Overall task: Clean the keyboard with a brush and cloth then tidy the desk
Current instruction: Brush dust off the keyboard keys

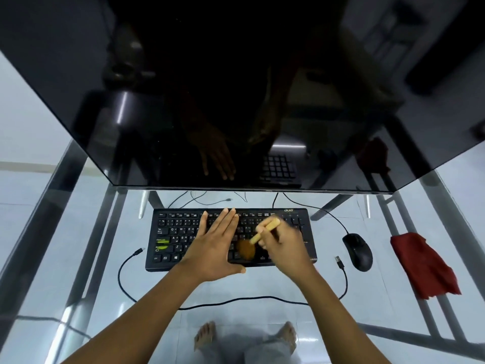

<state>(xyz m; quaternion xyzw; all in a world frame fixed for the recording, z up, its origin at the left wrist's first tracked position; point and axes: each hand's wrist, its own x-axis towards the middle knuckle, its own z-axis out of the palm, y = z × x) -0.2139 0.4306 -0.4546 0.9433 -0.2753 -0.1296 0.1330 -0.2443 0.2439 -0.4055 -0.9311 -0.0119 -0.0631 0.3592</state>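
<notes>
A black keyboard (173, 240) lies on the glass desk (78, 258) below the monitor. My left hand (214, 245) rests flat on the keys at the keyboard's middle, fingers straight and pointing away. My right hand (284, 246) grips a brush (263, 230) by its pale wooden handle. The brush's brown bristle head touches the keys near the bottom row, between my two hands. A crumpled red cloth (425, 266) lies on the desk at the far right, apart from both hands.
A large dark monitor (236, 88) overhangs the desk's back half. A black mouse (358, 252) sits right of the keyboard. A loose black cable (236, 300) with two free plugs curves along the near side of the keyboard. Bare feet show through the glass below.
</notes>
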